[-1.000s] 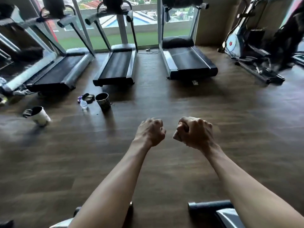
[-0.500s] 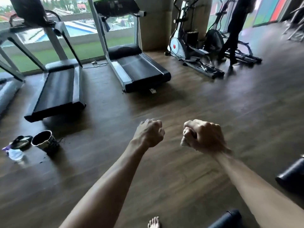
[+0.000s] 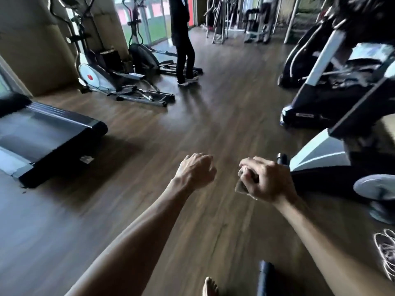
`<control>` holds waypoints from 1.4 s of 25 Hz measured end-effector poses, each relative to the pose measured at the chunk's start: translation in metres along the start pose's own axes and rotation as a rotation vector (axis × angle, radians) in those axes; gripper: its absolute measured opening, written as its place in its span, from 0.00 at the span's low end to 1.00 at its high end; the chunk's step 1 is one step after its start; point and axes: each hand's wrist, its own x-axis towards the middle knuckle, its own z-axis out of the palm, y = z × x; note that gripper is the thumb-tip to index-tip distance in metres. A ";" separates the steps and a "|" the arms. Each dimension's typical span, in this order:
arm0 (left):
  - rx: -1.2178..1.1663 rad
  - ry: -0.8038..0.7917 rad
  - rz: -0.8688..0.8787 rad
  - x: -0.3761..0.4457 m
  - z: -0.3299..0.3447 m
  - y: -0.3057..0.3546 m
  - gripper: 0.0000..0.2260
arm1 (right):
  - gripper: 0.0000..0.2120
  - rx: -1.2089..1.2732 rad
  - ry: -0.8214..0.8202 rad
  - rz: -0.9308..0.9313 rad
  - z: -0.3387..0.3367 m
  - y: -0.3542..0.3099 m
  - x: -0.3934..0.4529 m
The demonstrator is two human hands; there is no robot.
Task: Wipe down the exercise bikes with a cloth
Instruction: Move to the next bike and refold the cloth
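Observation:
Both my arms reach forward over the wooden floor. My left hand (image 3: 196, 170) is curled into a fist with nothing in it. My right hand (image 3: 267, 180) grips a small bunched cloth (image 3: 241, 185), of which only a pale corner shows below the fingers. An exercise bike (image 3: 333, 116) with a black and white frame stands just to the right of my right hand, its white base (image 3: 318, 154) closest. A second dark bike (image 3: 299, 60) stands behind it. The view is blurred.
A treadmill deck (image 3: 53, 133) lies at the left. Two elliptical trainers (image 3: 100, 75) stand by the far pillar, and a person in dark clothes (image 3: 183, 39) stands beside them. My bare foot (image 3: 210, 287) and a black bar end (image 3: 265, 276) show at the bottom edge.
The view has swung to the right: the treadmills and cups slid out at the left, and the exercise bikes came in at the right. My hands kept their pose, the right still gripping the cloth.

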 end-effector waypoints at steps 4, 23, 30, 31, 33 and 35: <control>-0.013 -0.034 0.159 0.104 -0.004 0.017 0.09 | 0.14 -0.061 0.094 0.134 0.000 0.056 0.052; -0.036 -0.304 1.034 0.458 0.033 0.236 0.14 | 0.17 -0.564 0.532 0.809 -0.035 0.259 0.155; -0.444 -0.934 1.027 0.490 0.071 0.377 0.18 | 0.21 -0.743 0.575 1.045 -0.075 0.337 0.132; -0.529 -1.117 0.956 0.491 0.069 0.398 0.22 | 0.21 -0.761 0.599 1.059 -0.084 0.351 0.130; -0.654 -1.375 0.874 0.492 0.064 0.430 0.28 | 0.20 -0.803 0.661 1.084 -0.101 0.371 0.132; -0.719 -1.512 0.957 0.493 0.065 0.463 0.26 | 0.20 -0.871 0.718 1.108 -0.120 0.392 0.134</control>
